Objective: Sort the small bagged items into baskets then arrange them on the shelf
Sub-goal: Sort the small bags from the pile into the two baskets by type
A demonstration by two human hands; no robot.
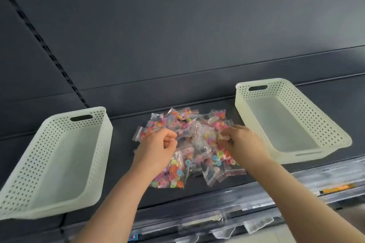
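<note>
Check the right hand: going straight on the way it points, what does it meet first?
The pile of small bags: the right hand points up and left into it, and its fingers seem to pinch bags at the near edge. The right basket lies off to its side, out of that line.

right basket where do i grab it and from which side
Take the right basket by the handle slot in its near end wall, coming from the front with fingers hooked through it. The long perforated side walls flare outward and offer no such hold.

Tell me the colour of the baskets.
Pale cream-white, perforated walls: baskets, seen in the head view.
</note>
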